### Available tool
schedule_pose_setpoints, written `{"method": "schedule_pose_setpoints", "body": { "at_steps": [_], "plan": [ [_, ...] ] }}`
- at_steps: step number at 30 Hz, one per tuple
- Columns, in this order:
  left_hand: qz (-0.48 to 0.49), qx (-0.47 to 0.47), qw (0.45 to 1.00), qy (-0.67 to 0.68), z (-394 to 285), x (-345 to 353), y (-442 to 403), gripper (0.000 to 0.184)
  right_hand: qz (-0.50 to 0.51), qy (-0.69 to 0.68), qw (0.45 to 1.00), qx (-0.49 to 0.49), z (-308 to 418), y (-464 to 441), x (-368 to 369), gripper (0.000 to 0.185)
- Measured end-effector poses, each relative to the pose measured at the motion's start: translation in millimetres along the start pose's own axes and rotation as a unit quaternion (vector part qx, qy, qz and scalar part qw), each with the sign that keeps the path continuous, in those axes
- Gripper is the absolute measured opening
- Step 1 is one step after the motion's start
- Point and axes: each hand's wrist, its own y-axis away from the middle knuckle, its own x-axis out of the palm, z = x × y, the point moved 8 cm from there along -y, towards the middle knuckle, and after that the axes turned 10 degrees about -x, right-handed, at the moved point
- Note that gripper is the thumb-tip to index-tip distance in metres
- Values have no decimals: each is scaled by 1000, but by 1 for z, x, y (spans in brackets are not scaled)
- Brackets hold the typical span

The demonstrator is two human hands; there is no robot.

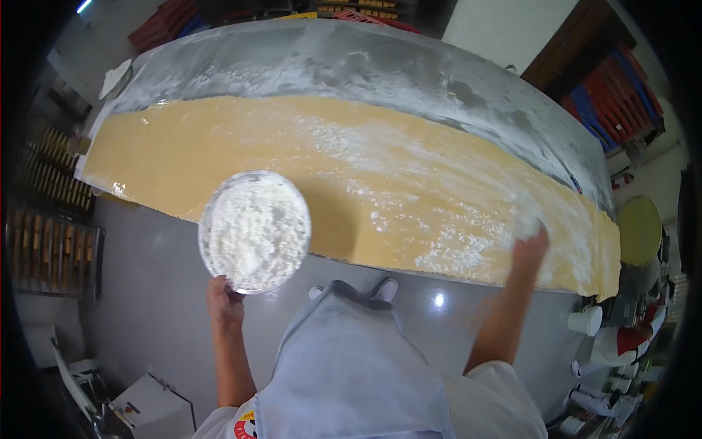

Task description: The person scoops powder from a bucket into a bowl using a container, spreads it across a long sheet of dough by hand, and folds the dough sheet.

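My left hand (225, 298) is closed on the near edge of a round bowl (202, 233), holding it level in front of the table. White flour (256, 230) fills the bowl. A long, flat sheet of yellow dough (161, 150) covers the near half of the table, its front edge at the table's edge. Above the right part of the dough is my right hand (534, 240), blurred by motion, so its fingers are unclear. Loose flour (457, 245) lies scattered and streaked across the dough near that hand.
Behind the dough, the grey tabletop (307, 62) is dusted with flour. Racks of trays (55, 249) stand at left, near a white box (153, 406). To the right are stacked red and blue crates (614, 99), a white bucket (585, 320) and a person (621, 345).
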Motion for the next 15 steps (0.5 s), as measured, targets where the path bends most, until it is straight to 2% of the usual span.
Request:
{"method": "schedule_pose_setpoints", "body": {
  "at_steps": [1,2,3,4,6,7,8,9,10,11,12,13,15],
  "plan": [
    [-15,33,999,40,-16,-9,5,29,-37,9,998,47,-63,19,-2,37],
    [-22,36,998,43,-24,-21,4,29,-40,17,999,13,-77,25,-25,33],
    [-50,48,997,42,-35,-40,3,30,-38,25,996,74,-91,34,-47,32],
    [-78,60,994,42,-45,-61,3,31,-1,172,983,70,-113,55,-46,32],
    [-84,79,993,37,-58,-87,-1,31,30,316,947,59,-111,71,-20,32],
    [-108,86,990,37,-65,-97,1,31,185,332,915,135,-95,89,14,39],
    [-132,94,986,37,-69,-107,3,30,334,339,855,207,-68,118,43,46],
    [-131,105,985,44,-73,-113,4,29,242,-60,934,256,-25,147,115,50],
    [-133,105,984,48,-75,-119,4,29,379,-77,915,116,68,148,127,52],
    [-127,107,985,49,-78,-122,5,29,478,-121,869,-29,170,151,127,54],
    [-120,110,985,51,-80,-122,3,29,278,-394,869,-113,261,130,89,52],
    [-122,112,985,58,-79,-125,1,29,273,-674,685,51,326,106,68,51],
    [-142,100,983,62,-75,-135,-3,30,157,-660,735,-21,374,57,46,49]
  ]
}}
